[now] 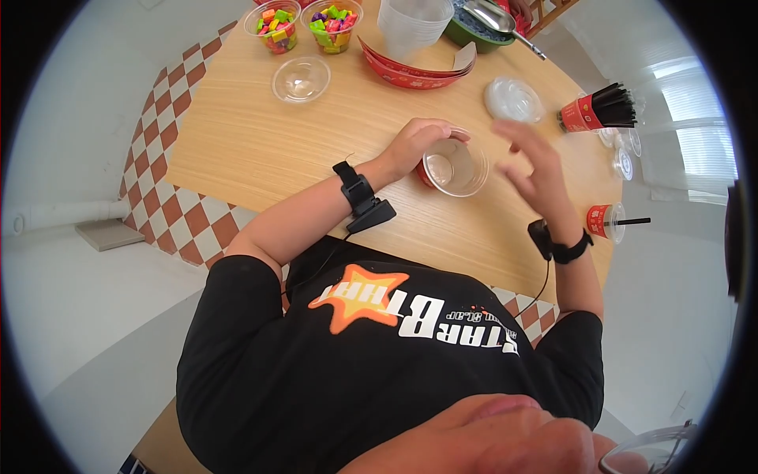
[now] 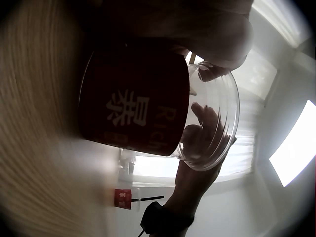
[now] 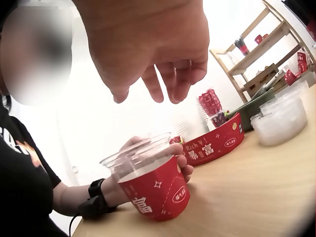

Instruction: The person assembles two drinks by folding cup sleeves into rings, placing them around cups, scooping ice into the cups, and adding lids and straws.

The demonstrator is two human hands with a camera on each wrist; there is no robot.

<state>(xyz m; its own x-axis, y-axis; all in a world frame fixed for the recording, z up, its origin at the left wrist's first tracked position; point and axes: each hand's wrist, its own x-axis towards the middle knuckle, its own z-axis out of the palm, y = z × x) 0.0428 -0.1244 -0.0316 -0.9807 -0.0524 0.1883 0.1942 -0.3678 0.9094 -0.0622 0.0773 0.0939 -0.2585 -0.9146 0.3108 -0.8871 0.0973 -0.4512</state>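
A clear plastic cup in a red printed paper sleeve (image 1: 454, 164) stands on the table near its front edge, and its inside looks empty in the head view. My left hand (image 1: 421, 144) grips the cup's left side, fingers curled round it. The left wrist view shows the red sleeve (image 2: 136, 98) close up, with the clear rim above it. My right hand (image 1: 537, 166) is raised to the right of the cup, fingers loosely bent, holding nothing. In the right wrist view that hand (image 3: 153, 44) hangs above the cup (image 3: 160, 190), apart from it.
Two cups of colourful pieces (image 1: 334, 30), a clear lid (image 1: 301, 80), red paper trays (image 1: 410, 77), stacked clear containers (image 1: 412, 28) and a green bowl with a metal scoop (image 1: 493, 16) stand farther back. Stacked lids (image 1: 513, 100), black straws (image 1: 612, 107) and another cup (image 1: 600, 220) are at right.
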